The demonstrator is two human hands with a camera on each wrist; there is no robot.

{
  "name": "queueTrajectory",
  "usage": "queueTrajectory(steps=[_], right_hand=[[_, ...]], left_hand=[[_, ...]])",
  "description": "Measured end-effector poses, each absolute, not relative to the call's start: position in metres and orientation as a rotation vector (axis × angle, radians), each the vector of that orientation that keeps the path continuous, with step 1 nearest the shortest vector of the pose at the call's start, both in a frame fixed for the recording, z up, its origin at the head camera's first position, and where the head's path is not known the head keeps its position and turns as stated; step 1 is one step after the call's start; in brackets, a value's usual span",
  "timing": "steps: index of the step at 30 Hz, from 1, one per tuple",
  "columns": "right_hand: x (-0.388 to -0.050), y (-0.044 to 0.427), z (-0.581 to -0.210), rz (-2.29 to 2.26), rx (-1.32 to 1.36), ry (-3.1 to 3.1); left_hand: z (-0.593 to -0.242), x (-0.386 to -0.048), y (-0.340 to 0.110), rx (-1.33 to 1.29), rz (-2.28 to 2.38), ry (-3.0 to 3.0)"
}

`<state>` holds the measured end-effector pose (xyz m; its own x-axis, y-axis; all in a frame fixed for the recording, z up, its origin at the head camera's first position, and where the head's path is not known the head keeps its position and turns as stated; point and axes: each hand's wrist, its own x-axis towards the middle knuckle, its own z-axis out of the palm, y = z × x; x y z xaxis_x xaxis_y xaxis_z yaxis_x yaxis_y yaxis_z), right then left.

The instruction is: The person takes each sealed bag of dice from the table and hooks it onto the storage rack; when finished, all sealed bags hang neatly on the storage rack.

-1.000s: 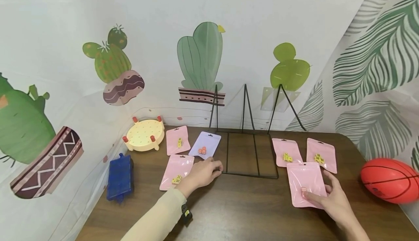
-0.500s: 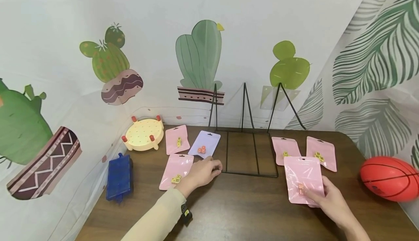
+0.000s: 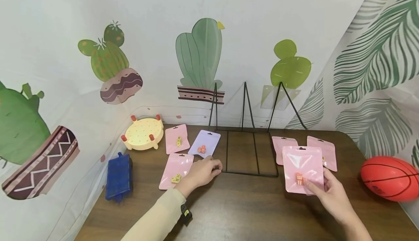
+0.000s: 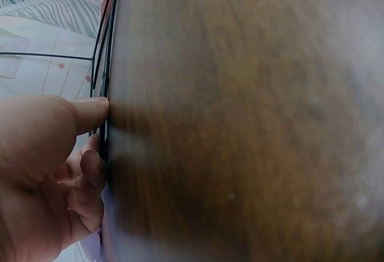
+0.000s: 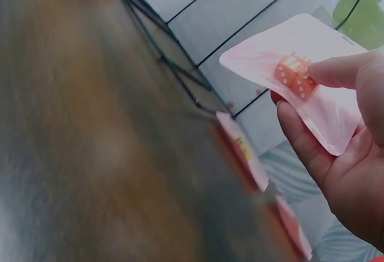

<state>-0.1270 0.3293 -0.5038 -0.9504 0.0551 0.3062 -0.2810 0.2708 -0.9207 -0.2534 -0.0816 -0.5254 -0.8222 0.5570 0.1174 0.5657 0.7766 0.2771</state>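
My right hand (image 3: 335, 197) holds up a pink zip bag (image 3: 302, 164), thumb on the front and fingers behind. Orange dice (image 5: 295, 77) show through the bag in the right wrist view. The bag hangs over part of two pink bags lying behind it. At the front left corner of a black wire rack (image 3: 256, 153), my left hand (image 3: 203, 172) pinches the wire, as the left wrist view shows with the thumb (image 4: 90, 115) against it. The rack has upright V-shaped prongs at its back.
Left of the rack lie a lilac bag (image 3: 209, 141) and pink bags (image 3: 176, 161) with dice. Farther left are a yellow round pegged toy (image 3: 144, 133) and a blue cart-like item (image 3: 118, 177). A red ball (image 3: 391, 179) sits at the right, near patterned cloth walls.
My right hand has lifted the pink bag off the table, bringing it up and slightly left, over the bags behind. The left hand stays at the rack's corner.
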Motion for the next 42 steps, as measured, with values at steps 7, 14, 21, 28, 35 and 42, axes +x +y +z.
queueTrajectory(steps=[7,14,21,28,35,42], right_hand=[[-0.128,0.319,-0.482,1.902,0.343,-2.06],[-0.126,0.307,-0.462,1.994,0.446,-1.86],[-0.131,0.305,-0.445,1.965,0.625,-1.787],[-0.135,0.302,-0.434,1.905,0.631,-1.801],[-0.138,0.299,-0.429,1.908,0.54,-1.845],[-0.145,0.298,-0.429,1.905,0.534,-1.86]], left_hand=[[-0.524,-0.253,-0.082,-0.927,-0.489,-2.934],[-0.526,-0.253,-0.082,-0.926,-0.495,-2.937],[-0.527,-0.254,-0.082,-0.922,-0.503,-2.939],[-0.526,-0.254,-0.082,-0.915,-0.502,-2.945],[-0.526,-0.253,-0.081,-0.916,-0.499,-2.943],[-0.527,-0.253,-0.082,-0.918,-0.51,-2.941]])
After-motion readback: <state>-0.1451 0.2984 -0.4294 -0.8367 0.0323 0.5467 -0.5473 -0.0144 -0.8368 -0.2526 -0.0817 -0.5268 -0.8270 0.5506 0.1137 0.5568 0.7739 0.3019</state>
